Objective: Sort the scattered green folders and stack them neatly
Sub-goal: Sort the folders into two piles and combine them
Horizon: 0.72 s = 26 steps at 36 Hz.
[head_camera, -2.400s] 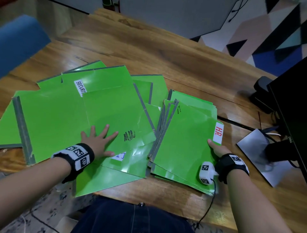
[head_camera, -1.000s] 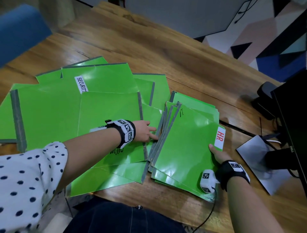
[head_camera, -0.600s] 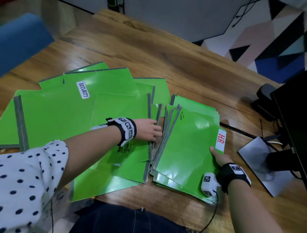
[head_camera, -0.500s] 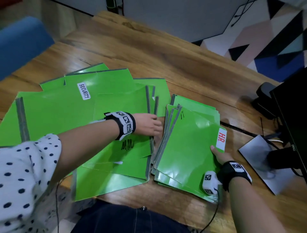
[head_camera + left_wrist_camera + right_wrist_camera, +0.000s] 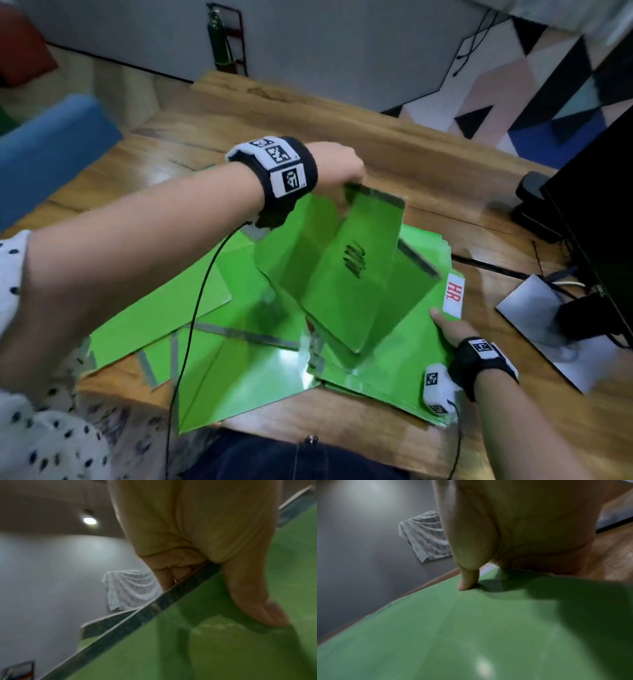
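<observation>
My left hand (image 5: 337,171) grips the grey-taped top edge of a green folder (image 5: 352,274) with black scribbles and holds it raised and tilted over the pile. In the left wrist view its thumb and curled fingers (image 5: 173,574) pinch that folder's taped edge (image 5: 145,609). A stack of green folders (image 5: 404,359) lies at the right, the top one carrying a white "HR." label (image 5: 454,297). My right hand (image 5: 450,329) holds that stack's right edge, thumb (image 5: 467,582) on top, other fingers hidden. More green folders (image 5: 236,370) lie scattered at the left.
The wooden table (image 5: 394,150) has bare surface behind the folders. A black monitor (image 5: 603,212) with its grey base plate (image 5: 534,308) and cables stands at the right. A blue seat (image 5: 48,150) is beyond the left edge. A black wrist cable (image 5: 191,325) hangs over the folders.
My left hand has picked up the scribbled folder by its taped edge and lifted it up toward the right stack. The right hand stays on the HR stack.
</observation>
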{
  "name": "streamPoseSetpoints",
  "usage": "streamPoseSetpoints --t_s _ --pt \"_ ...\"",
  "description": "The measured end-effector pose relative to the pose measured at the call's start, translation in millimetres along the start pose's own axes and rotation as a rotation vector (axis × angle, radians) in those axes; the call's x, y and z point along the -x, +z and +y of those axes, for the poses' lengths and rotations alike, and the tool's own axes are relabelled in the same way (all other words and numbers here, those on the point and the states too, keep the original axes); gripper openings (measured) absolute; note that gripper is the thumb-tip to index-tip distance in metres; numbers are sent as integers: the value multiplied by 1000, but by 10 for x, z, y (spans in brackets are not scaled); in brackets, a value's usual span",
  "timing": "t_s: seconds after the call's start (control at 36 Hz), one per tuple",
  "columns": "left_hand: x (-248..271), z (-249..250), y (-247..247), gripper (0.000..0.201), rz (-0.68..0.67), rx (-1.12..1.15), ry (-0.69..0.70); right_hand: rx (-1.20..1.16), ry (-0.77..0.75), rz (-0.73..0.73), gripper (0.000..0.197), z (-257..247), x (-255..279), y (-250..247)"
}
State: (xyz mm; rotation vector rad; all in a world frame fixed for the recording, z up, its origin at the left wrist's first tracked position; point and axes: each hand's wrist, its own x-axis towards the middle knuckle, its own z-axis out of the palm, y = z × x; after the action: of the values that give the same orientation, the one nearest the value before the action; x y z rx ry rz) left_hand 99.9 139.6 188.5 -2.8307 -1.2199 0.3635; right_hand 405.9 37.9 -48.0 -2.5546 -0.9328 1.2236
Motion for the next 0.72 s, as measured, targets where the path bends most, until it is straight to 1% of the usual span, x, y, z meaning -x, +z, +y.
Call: streamPoseSetpoints --t_s 0.08,0.11,0.14,0.17,0.25,0.28,0.33,0.36,0.42,0.5,0.56,0.64,0.69,0.72 --pt "41 -147 -134 30 135 304 -121 9 1 9 64 -11 32 14" --pt "63 -205 -135 26 167 412 -161 6 -1 2 64 -14 51 9" --pt "97 -246 -125 27 190 514 -208 -2 -4 -6 65 -13 46 7" --pt "120 -291 -85 28 208 616 -263 -10 -9 -17 66 -9 44 1" --pt "170 -366 245 15 278 932 -438 -7 -19 -40 66 3 40 -10" --pt "179 -356 419 18 297 1022 -507 -5 -22 -42 65 3 39 -14" --pt "206 -272 792 33 312 1162 -656 -12 -31 -52 63 4 19 -20" --pt "225 -198 970 36 305 1197 -723 -12 -32 -54 62 1 19 -25" --pt "279 -10 1304 40 237 1246 -835 -3 -32 -48 62 12 -7 -30" --pt "383 233 1687 34 123 1257 -936 20 -32 -34 63 29 -24 -20" --pt "460 314 1839 35 93 1252 -1000 21 -33 -23 64 39 -30 -11" --pt "551 339 1972 37 27 1260 -1039 21 -35 -19 65 48 -47 -1" --pt "592 339 2023 41 -43 1266 -1026 27 -37 -12 66 48 -43 1" --pt "599 339 2044 46 -74 1263 -1017 24 -37 -10 66 51 -50 2"
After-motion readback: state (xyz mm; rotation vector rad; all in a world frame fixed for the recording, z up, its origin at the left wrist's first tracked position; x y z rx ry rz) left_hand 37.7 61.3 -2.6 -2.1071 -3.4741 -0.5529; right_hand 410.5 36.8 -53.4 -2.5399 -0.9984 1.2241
